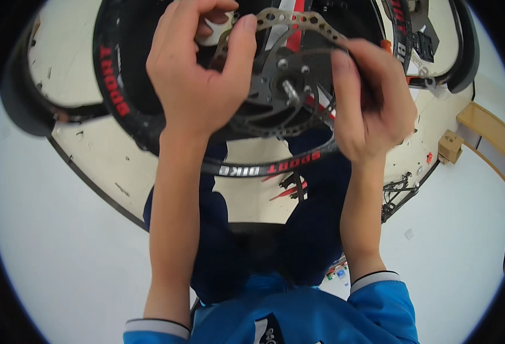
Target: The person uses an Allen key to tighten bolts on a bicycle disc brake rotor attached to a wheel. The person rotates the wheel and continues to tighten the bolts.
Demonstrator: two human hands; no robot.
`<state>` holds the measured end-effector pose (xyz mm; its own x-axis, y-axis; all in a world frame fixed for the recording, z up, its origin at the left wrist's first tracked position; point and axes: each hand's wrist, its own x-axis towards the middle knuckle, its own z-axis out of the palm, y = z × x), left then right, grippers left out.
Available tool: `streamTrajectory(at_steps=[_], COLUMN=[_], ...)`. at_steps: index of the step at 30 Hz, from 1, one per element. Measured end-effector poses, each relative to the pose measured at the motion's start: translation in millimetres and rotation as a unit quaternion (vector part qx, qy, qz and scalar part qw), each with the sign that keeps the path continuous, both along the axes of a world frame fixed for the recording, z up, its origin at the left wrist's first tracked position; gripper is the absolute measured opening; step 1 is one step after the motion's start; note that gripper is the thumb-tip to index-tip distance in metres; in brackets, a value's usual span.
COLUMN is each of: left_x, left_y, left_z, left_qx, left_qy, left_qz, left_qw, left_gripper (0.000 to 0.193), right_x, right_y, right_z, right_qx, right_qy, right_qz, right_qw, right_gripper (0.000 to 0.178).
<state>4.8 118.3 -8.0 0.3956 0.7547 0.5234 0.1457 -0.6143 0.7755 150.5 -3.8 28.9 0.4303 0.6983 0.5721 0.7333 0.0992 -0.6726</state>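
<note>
A bicycle wheel with a black tyre (289,165) stands tilted in front of me, its hub axle (290,90) pointing up at me. Around the hub sits a perforated metal brake disc (298,22), fixed with several bolts. My left hand (198,71) curls at the disc's upper left rim, the thumb against the holes and the fingertips beyond it. At the upper right rim is my right hand (375,100), thumb and bent fingers closed at the edge. Motion blurs its fingers, and they hide that part of the disc.
Black and red bicycle parts lie behind the wheel, with another tyre (398,34) at the upper right. A black tool case (424,46) is beside it. Farther right are a cardboard box (451,146) and black metal parts (398,186) near the surface's edge.
</note>
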Motion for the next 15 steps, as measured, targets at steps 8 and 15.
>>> streamTrajectory(at_steps=[8,15], left_x=[8,5], left_y=[-9,-13], left_z=[-6,-17], left_qx=[-0.114,-0.169], left_qy=[-0.019,-0.041], left_qz=[0.018,0.016], left_qw=[0.993,0.985], left_gripper=[0.016,0.025], right_x=[-20,-27], right_y=[-32,-41], right_z=[-21,-22], right_qx=[-0.020,-0.055], right_qy=[-0.016,0.041], right_qz=[-0.002,-0.059], right_qw=[1.000,0.996], right_gripper=[0.025,0.024])
